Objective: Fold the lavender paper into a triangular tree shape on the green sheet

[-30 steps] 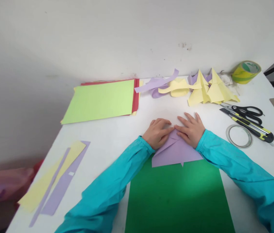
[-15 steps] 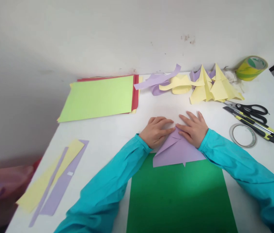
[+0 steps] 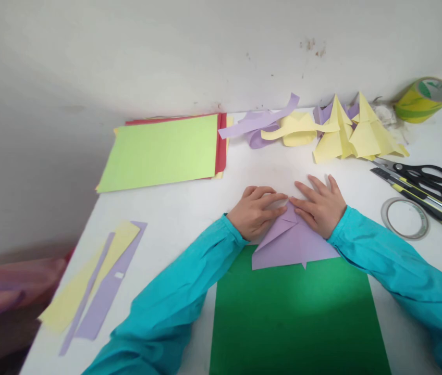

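Observation:
A purple folded paper point(image 3: 283, 245) lies in front of me, its tip pointing away and its near edge over a green sheet point(image 3: 299, 317). Slanting creases and layered flaps show near the tip, and a small purple point sticks out below the near edge. At the left of the tip, my left hand point(image 3: 258, 212) has thumb and forefinger closed on the paper's edge, the other fingers curled. On the tip's right side my right hand point(image 3: 319, 205) rests with fingers spread, thumb and forefinger touching the paper. Both hands cover parts of its sides.
Stacked coloured paper point(image 3: 162, 153) lies back left; paper strips point(image 3: 101, 297) are at left. Along the wall stand folded yellow cones point(image 3: 371, 130), looped paper bands point(image 3: 299, 130) and a yellow tape roll point(image 3: 424, 101). Scissors point(image 3: 424, 174), a utility knife point(image 3: 420, 195) and a clear tape roll point(image 3: 387, 219) lie right.
The camera view has shifted a little, so most things sit slightly farther right. Both hands stay at the tip of the purple paper, with hardly any movement against it.

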Demonstrator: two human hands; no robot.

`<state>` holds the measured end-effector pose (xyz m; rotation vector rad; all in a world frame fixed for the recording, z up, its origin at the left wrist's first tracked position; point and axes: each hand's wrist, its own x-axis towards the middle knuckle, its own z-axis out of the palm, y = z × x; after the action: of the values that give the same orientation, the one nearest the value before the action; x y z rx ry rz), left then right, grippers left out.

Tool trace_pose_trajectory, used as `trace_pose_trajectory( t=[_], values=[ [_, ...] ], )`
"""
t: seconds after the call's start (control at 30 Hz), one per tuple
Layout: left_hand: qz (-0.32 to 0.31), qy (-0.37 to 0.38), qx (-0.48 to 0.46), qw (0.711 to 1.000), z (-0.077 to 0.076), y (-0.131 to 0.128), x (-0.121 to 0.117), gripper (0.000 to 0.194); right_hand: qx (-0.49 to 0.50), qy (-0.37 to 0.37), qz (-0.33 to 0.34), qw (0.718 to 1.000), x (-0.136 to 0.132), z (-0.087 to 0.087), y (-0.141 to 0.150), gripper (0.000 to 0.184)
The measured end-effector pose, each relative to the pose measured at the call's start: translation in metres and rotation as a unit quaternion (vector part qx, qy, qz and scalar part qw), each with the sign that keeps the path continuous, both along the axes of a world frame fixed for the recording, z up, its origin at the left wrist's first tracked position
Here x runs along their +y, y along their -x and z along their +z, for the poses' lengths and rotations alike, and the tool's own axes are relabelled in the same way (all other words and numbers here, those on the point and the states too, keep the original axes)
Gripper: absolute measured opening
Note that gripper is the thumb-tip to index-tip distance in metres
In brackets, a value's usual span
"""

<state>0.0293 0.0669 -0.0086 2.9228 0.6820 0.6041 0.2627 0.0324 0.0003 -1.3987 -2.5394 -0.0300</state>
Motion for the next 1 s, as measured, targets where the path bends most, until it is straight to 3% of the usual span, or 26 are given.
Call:
trace_pose_trajectory(
  t=[0.2, 0.5, 0.73, 1.0],
  values=[
    [-0.003, -0.011, 0.034, 0.999, 0.009, 0.0, -0.003, 0.033, 0.002, -0.005, -0.003, 1.0, 0.0, -0.002, 0.001, 0.031],
    [-0.024, -0.017, 0.034, 0.999, 0.011, 0.006, -0.004, 0.032, 0.004, -0.011, -0.001, 1.0, -0.001, -0.001, 0.001, 0.03],
    [-0.037, 0.031, -0.008, 0.999, 0.0, 0.013, -0.003, 0.035, 0.011, -0.003, 0.006, 1.0, 0.0, -0.001, -0.001, 0.03],
    [-0.039, 0.056, -0.006, 0.998, 0.009, 0.014, -0.011, 0.034, 0.005, -0.013, 0.004, 1.0, 0.001, 0.001, 0.0, 0.028]
  ],
)
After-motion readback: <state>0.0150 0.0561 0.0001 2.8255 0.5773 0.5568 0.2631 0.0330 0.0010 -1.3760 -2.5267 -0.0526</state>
